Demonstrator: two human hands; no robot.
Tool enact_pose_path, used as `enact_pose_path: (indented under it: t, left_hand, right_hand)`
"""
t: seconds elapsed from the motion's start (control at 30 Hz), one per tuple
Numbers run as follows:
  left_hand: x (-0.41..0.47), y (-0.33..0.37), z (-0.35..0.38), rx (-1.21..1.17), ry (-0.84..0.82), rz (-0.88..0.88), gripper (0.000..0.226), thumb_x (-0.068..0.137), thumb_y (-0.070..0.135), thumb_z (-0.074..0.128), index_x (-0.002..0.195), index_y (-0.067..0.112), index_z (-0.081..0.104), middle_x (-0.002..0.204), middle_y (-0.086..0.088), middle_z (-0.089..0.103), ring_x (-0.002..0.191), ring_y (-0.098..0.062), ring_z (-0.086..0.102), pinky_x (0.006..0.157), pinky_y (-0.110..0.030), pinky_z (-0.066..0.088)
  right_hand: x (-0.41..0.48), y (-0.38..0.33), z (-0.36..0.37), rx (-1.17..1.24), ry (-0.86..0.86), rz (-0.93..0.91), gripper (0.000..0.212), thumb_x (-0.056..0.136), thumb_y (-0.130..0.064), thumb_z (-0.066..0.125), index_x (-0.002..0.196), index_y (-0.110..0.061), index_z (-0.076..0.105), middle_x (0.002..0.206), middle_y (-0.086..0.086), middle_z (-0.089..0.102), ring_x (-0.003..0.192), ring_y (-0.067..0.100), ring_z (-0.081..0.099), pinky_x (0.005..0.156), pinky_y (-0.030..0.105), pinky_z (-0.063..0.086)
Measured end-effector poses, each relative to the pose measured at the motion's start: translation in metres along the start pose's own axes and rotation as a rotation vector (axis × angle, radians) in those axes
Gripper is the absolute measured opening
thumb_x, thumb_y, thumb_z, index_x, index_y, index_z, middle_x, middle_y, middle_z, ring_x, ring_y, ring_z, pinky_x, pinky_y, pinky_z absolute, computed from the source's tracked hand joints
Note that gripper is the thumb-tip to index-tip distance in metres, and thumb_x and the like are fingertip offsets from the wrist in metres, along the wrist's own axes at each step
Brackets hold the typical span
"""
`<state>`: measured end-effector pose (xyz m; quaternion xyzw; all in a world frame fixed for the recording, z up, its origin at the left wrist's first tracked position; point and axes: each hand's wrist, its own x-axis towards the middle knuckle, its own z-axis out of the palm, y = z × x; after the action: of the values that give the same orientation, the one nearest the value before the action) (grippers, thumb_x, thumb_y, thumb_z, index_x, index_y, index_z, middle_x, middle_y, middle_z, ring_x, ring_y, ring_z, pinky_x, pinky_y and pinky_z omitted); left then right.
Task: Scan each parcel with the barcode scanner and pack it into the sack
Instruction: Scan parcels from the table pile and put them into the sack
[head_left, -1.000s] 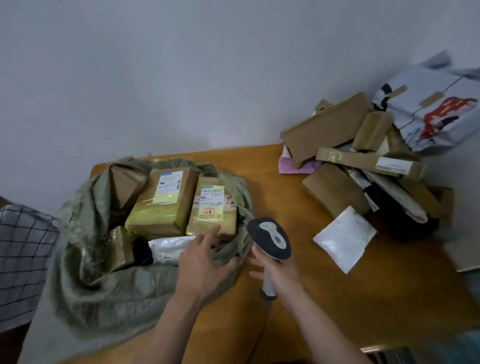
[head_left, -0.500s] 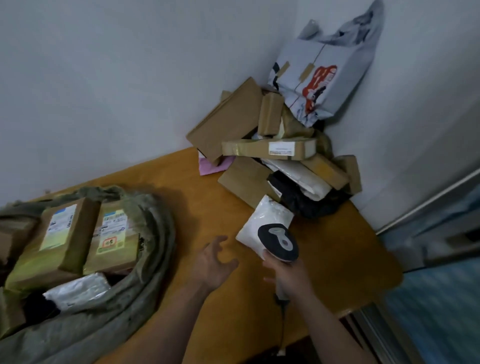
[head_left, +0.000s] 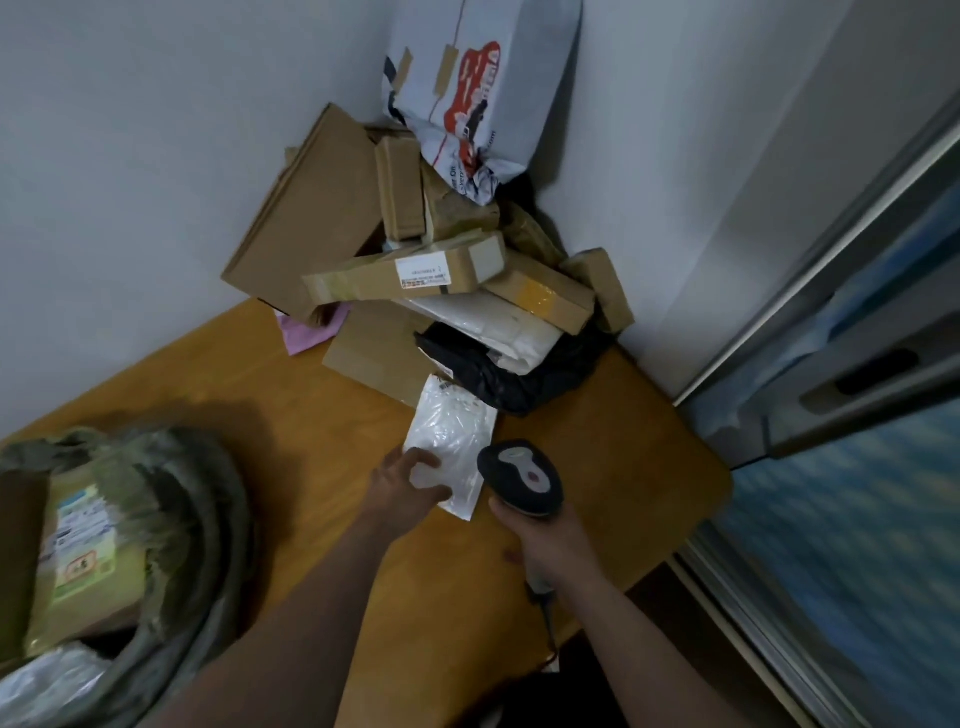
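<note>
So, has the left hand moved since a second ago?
Yes: the left hand left the sack and crossed the table rightward to the white parcel.

the left hand (head_left: 400, 483) is gripping the near corner of the white pouch (head_left: 452, 431) on the table (head_left: 649, 441). the right hand (head_left: 550, 540) is holding the scanner (head_left: 519, 475) just beside it.

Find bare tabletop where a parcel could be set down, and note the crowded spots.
Free: wood between the sack and the parcel pile along the wall; wood right of the scanner up to the table edge. Crowded: the pile itself, and around the white pouch.
</note>
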<state>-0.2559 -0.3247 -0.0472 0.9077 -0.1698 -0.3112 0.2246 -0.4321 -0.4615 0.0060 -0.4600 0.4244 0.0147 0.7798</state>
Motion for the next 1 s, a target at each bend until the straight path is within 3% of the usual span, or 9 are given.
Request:
enact_pose_path:
  t: [0.1, 0.27, 0.37, 0.47, 0.6, 0.7, 0.8, 0.9, 1.0]
  left_hand:
    - [-0.002, 0.002, 0.003, 0.04, -0.005, -0.046, 0.048, 0.049, 0.067, 0.068, 0.095, 0.058, 0.057, 0.124, 0.001, 0.057, 0.114, -0.027, 0.057, 0.098, -0.046, 0.052]
    - [-0.034, 0.005, -0.001, -0.048, -0.061, -0.071, 0.045, 0.072, 0.023, 0.088, 0.11, 0.036, 0.067, 0.122, 0.0, 0.053, 0.102, -0.017, 0.057, 0.069, -0.015, 0.046]
    - [-0.054, -0.012, -0.003, -0.063, -0.046, -0.016, 0.058, 0.068, 0.014, 0.089, 0.116, 0.034, 0.065, 0.12, 0.004, 0.053, 0.11, -0.015, 0.057, 0.072, -0.008, 0.043]
    - [-0.076, -0.027, -0.014, -0.088, 0.025, 0.052, 0.067, 0.07, 0.006, 0.084, 0.124, 0.035, 0.059, 0.121, 0.004, 0.054, 0.115, -0.015, 0.055, 0.076, -0.005, 0.042]
    - [-0.101, -0.039, -0.039, -0.166, 0.236, 0.103, 0.059, 0.078, 0.011, 0.086, 0.127, 0.032, 0.061, 0.122, 0.007, 0.058, 0.105, -0.004, 0.057, 0.076, -0.007, 0.043]
    - [-0.12, -0.045, -0.066, -0.226, 0.397, 0.107, 0.055, 0.08, 0.03, 0.089, 0.128, 0.037, 0.063, 0.117, 0.005, 0.056, 0.098, 0.0, 0.052, 0.079, -0.012, 0.042]
    - [-0.138, -0.053, -0.096, -0.303, 0.518, 0.077, 0.053, 0.075, 0.038, 0.091, 0.122, 0.036, 0.067, 0.135, -0.005, 0.046, 0.117, -0.015, 0.049, 0.098, -0.03, 0.048]
    - [-0.156, -0.062, -0.131, -0.408, 0.606, 0.107, 0.029, 0.079, 0.044, 0.086, 0.105, 0.037, 0.074, 0.149, -0.012, 0.044, 0.145, -0.028, 0.033, 0.11, -0.041, 0.038]
    - [-0.184, -0.061, -0.171, -0.718, 0.553, 0.089, 0.021, 0.085, 0.055, 0.079, 0.09, 0.034, 0.079, 0.124, -0.007, 0.072, 0.124, -0.03, 0.064, 0.1, -0.053, 0.054]
  right_hand:
    - [0.002, -0.003, 0.001, 0.004, 0.009, 0.021, 0.03, 0.089, -0.023, 0.08, 0.102, -0.041, 0.06, 0.114, -0.013, 0.06, 0.108, 0.015, 0.058, 0.088, 0.047, 0.062]
    - [0.0, -0.004, 0.011, -0.062, -0.019, 0.005, 0.029, 0.09, -0.025, 0.08, 0.103, -0.041, 0.059, 0.113, -0.01, 0.062, 0.101, 0.011, 0.059, 0.078, 0.034, 0.064]
    - [-0.007, -0.009, 0.022, -0.087, -0.053, -0.036, 0.026, 0.093, -0.021, 0.075, 0.096, -0.039, 0.057, 0.097, -0.018, 0.06, 0.087, -0.001, 0.055, 0.06, 0.01, 0.052]
    - [-0.015, -0.013, 0.041, -0.124, -0.087, -0.068, 0.025, 0.093, -0.024, 0.075, 0.098, -0.042, 0.058, 0.102, -0.023, 0.062, 0.092, -0.003, 0.057, 0.068, 0.009, 0.052]
    - [-0.029, -0.017, 0.071, -0.132, -0.138, -0.07, 0.023, 0.091, -0.026, 0.078, 0.098, -0.043, 0.064, 0.107, -0.017, 0.067, 0.098, 0.005, 0.063, 0.089, 0.039, 0.062]
    - [-0.045, -0.021, 0.097, -0.112, -0.174, -0.125, 0.025, 0.09, -0.024, 0.079, 0.096, -0.042, 0.062, 0.104, -0.018, 0.063, 0.099, 0.007, 0.062, 0.088, 0.036, 0.061]
    - [-0.063, -0.026, 0.127, -0.105, -0.177, -0.192, 0.031, 0.088, -0.027, 0.08, 0.109, -0.039, 0.061, 0.109, -0.021, 0.06, 0.103, 0.007, 0.06, 0.092, 0.035, 0.06]
    - [-0.08, -0.037, 0.161, -0.149, -0.18, -0.274, 0.038, 0.081, -0.038, 0.085, 0.108, -0.048, 0.059, 0.117, -0.019, 0.063, 0.118, 0.012, 0.059, 0.105, 0.046, 0.053]
    - [-0.1, -0.045, 0.195, -0.175, -0.213, -0.339, 0.067, 0.063, -0.059, 0.091, 0.121, -0.043, 0.062, 0.127, -0.013, 0.066, 0.125, 0.015, 0.059, 0.109, 0.049, 0.049]
